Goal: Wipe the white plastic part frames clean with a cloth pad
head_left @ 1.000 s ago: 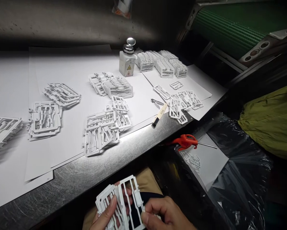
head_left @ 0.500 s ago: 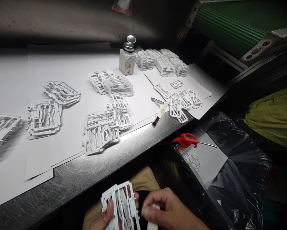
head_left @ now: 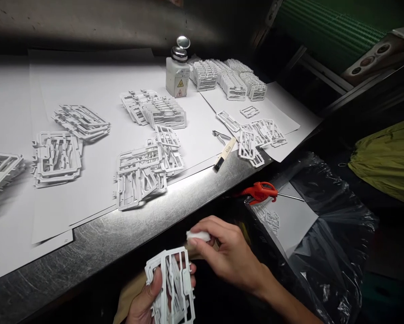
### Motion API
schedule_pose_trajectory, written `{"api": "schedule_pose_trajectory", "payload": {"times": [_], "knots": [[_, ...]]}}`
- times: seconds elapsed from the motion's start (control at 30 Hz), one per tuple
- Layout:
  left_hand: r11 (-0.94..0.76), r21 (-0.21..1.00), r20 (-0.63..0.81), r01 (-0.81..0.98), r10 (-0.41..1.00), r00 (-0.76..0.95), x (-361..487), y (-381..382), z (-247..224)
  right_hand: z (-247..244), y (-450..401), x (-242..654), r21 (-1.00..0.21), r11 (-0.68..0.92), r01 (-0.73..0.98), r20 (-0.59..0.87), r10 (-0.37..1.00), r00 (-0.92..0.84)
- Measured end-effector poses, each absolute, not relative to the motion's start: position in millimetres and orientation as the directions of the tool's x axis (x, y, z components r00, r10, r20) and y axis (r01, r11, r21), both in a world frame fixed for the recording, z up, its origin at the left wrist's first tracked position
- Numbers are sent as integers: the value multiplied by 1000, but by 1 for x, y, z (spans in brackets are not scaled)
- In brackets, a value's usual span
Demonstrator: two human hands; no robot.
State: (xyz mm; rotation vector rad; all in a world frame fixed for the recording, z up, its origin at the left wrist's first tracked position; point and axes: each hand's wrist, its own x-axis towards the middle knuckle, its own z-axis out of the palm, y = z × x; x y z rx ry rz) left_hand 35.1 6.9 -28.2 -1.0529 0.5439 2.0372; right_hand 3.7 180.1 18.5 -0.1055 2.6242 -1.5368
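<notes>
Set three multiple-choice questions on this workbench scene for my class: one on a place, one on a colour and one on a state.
1. Where does the red blow gun lie?
A) On the white paper
B) Past the steel bench edge, beside clear plastic sheeting
C) Against the bottle

2. What colour is the upper warning triangle on the dispenser bottle?
A) Yellow
B) Blue
C) Green

3. What is the left hand doing?
A) Lying open on the bench
B) Pressing on the white paper
C) Gripping white plastic frames

Answers:
1 B: the gun sits below the bench edge.
2 A: the triangle shows yellow.
3 C: fingers wrap the frames.
</notes>
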Motion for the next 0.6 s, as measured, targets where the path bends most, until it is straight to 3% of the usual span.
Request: {"api": "schedule_pose_trajectory", "payload": {"times": [0.13, 0.3, 0.37, 0.43, 0.53, 0.6], "knots": [[-628, 112, -847, -770, 345, -404, 35, 10, -31, 25, 178, 19, -898, 438, -30, -38, -147, -988], [-647, -75, -830, -758, 462, -312, 33, 11, -32, 21, 153, 39, -873, 443, -203, 59, -316, -947], [-647, -98, -831, -756, 471, -295, 32, 10, -31, 18, 155, 47, -848, 455, -270, 76, -401, -913], [-650, -10, -852, -759, 403, -334, 30, 10, -30, 17, 164, 53, -831, 476, -287, 64, -431, -900], [-626, 138, -865, -767, 302, -402, 28, 11, -29, 18, 178, 59, -835, 504, -221, 30, -359, -933], [-616, 153, -869, -772, 288, -402, 27, 12, -27, 17, 180, 61, -849, 480, -220, 58, -330, -942]]}}
